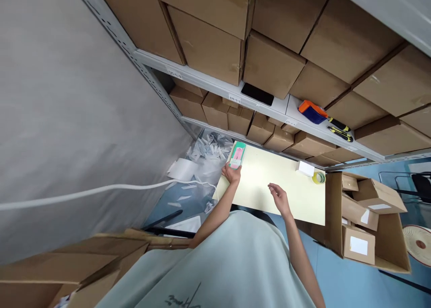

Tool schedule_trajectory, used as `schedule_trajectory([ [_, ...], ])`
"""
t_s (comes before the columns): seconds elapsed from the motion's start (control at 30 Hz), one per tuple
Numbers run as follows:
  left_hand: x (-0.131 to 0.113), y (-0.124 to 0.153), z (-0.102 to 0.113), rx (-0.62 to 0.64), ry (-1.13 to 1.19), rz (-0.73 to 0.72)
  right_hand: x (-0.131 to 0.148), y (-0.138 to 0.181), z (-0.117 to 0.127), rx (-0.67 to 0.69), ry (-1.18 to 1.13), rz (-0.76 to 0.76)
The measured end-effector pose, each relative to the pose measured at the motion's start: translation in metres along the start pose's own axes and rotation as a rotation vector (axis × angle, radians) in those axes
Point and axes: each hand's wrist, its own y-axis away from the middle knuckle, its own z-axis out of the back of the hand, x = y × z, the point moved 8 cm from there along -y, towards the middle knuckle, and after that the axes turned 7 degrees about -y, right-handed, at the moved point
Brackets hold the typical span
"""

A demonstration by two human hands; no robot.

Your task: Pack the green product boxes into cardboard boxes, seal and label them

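Observation:
At the far left of the cream tabletop (pixel 266 173) is a flat green package with a pink item showing in its front (pixel 239 152). My left hand (pixel 231 173) grips the lower end of it, fingers closed about its edge. My right hand (pixel 280 198) hovers over the middle of the tabletop with nothing in it, its fingers loosely stretched out. A small white box (pixel 305 168) and a roll of yellow tape (pixel 318 178) sit together near the right end of the tabletop.
Shelves of cardboard boxes (pixel 276 65) rise behind the table, with a black phone (pixel 257 94), a tape dispenser (pixel 313 112) and yellow-black cutters (pixel 340 134) on one ledge. Paper scraps (pixel 212 148) lie left. An open carton (pixel 390 249) stands right; a white cable (pixel 111 190) crosses left.

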Motion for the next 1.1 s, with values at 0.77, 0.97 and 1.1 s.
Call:
schedule_trajectory([
  [0.77,0.021,0.251,0.282,-0.766,0.397,-0.164,0.091,0.039,-0.075,0.800,0.081,0.302],
  [0.97,0.067,0.434,0.352,-1.147,0.273,-0.046,0.045,0.131,-0.125,1.183,0.057,0.220],
  [1.1,0.101,0.559,0.385,-1.444,0.232,0.064,0.023,0.216,-0.152,1.455,0.108,0.188],
])
